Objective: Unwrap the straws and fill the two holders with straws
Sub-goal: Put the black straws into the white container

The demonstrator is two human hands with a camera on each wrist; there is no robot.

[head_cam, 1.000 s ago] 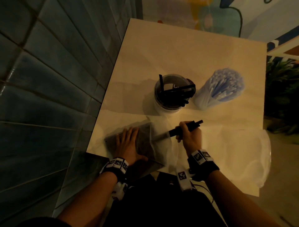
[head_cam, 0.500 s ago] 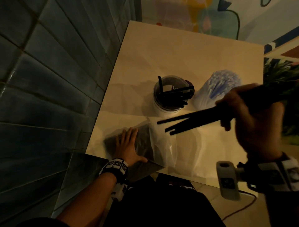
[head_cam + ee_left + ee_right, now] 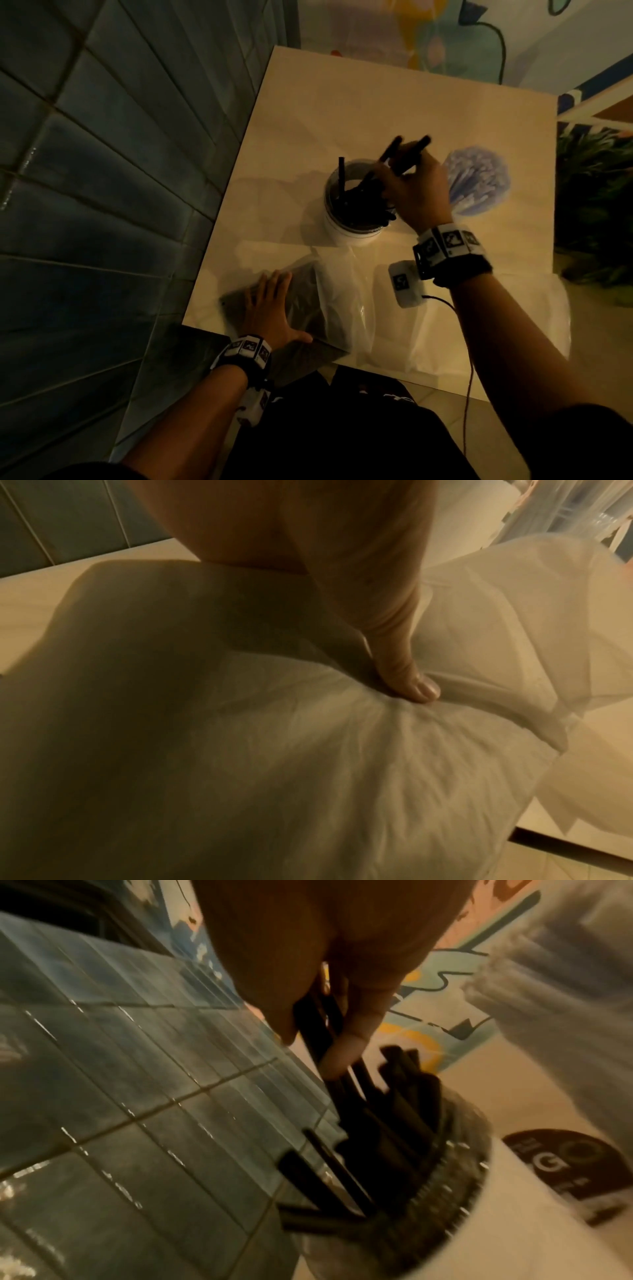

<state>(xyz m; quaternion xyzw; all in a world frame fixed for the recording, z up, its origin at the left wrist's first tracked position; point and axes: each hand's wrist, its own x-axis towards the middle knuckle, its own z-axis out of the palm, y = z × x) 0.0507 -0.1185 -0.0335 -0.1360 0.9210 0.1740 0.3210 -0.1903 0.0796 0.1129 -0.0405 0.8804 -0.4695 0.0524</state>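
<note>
My right hand [image 3: 406, 178] grips a few black straws [image 3: 407, 152] over the round white holder [image 3: 352, 233], their lower ends down among the black straws standing inside it. In the right wrist view the fingers [image 3: 346, 1045] pinch the black straws [image 3: 315, 1023] just above the holder [image 3: 455, 1153]. My left hand [image 3: 269, 305] lies flat on a clear plastic bag of dark straws [image 3: 305, 301] at the table's near left corner; its thumb [image 3: 407, 680] presses the plastic bag [image 3: 308, 750]. A second holder packed with pale blue-white straws [image 3: 479, 178] stands just right of the first.
The beige table [image 3: 411, 102] sits against a dark tiled wall [image 3: 102, 171] on the left. Loose clear plastic wrapping [image 3: 496, 325] covers the near right part of the table. A plant [image 3: 596, 192] stands beyond the right edge.
My right hand pulled black straws out of the bag, swung them up to the right, and now lowers them into the white holder. The left hand has stayed flat on the bag.
</note>
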